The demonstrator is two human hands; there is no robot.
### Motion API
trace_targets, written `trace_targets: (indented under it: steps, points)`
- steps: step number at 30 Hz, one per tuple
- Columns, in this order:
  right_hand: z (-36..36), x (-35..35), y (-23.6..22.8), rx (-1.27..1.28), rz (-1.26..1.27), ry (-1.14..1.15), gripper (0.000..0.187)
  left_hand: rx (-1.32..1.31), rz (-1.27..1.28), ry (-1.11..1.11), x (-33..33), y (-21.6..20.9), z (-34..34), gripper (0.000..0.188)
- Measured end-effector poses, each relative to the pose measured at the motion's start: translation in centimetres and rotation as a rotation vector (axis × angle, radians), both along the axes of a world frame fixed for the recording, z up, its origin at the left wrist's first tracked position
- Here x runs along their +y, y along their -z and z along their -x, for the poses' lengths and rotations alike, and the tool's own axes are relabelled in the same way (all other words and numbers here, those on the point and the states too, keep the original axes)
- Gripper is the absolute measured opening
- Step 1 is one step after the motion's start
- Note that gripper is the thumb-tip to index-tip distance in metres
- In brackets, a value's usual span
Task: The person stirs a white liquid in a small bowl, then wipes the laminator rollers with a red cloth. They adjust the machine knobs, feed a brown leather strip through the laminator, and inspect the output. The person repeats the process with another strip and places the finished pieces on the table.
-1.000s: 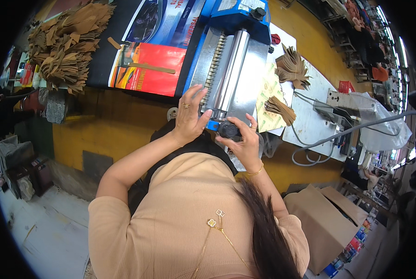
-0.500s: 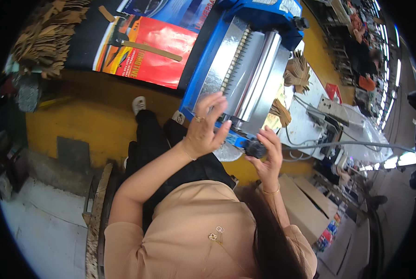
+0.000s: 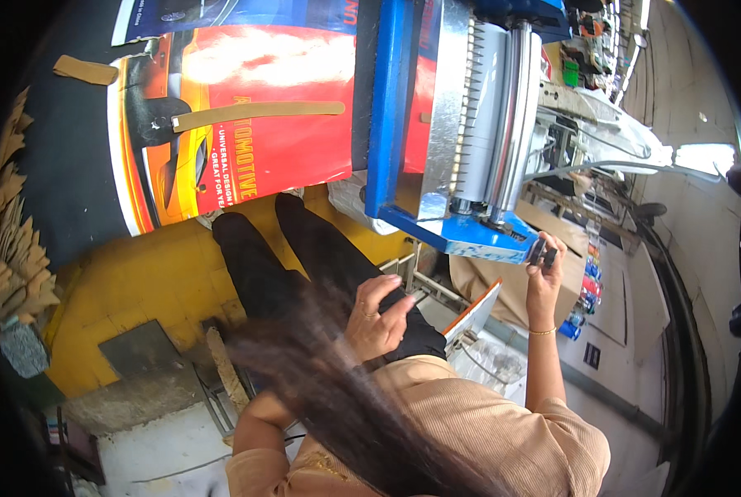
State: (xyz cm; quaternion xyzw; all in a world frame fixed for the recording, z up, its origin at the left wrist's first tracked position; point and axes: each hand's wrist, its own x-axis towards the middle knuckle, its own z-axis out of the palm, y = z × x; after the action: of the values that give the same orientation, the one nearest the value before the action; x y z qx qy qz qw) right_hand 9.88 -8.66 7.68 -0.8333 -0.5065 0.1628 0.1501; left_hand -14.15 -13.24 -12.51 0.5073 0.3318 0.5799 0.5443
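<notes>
In front of me stands a blue-framed machine (image 3: 387,124) with a shiny steel roller (image 3: 515,116) and a row of pointed teeth (image 3: 468,108) beside it. My right hand (image 3: 544,277) has its fingers closed on a black knob (image 3: 541,253) at the machine's near right corner. Over my lap, away from the machine, my left hand (image 3: 377,321) is empty, its fingers half bent and apart from the thumb. A long brown strip (image 3: 263,114) lies on a red printed sheet (image 3: 296,153) left of the machine. Dark hair hangs across my left forearm, hiding part of it.
A shorter brown strip (image 3: 86,70) lies at the table's far left. Bundled brown pieces (image 3: 14,248) sit at the left edge. A cardboard box (image 3: 486,286) and an orange-edged white panel (image 3: 475,311) stand right of my legs. A grey cable (image 3: 602,166) crosses the right side.
My left hand has drawn back from the machine's near end to above my lap. My right hand has closed on the knob. The view has turned, bringing the sheet and strip closer.
</notes>
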Motion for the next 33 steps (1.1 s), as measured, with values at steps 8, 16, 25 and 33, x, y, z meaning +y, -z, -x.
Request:
trace_targets:
  steps: [8,16,25,33]
  points:
    - [2.2,-0.1,-0.4,0.088,-0.009,0.126,0.066,0.187,0.183,0.133,-1.7,6.3,3.1,0.051]
    - [2.8,0.9,-1.1,0.256,0.018,0.219,0.067,0.285,0.272,0.149,-1.9,8.6,4.9,0.048]
    - [4.5,3.4,-4.0,-0.235,0.382,0.167,0.033,0.378,0.393,0.266,-1.1,10.7,7.1,0.046]
    - [6.3,4.0,-4.5,-0.421,0.512,0.121,0.029,0.478,0.338,0.33,-0.7,11.6,6.9,0.043]
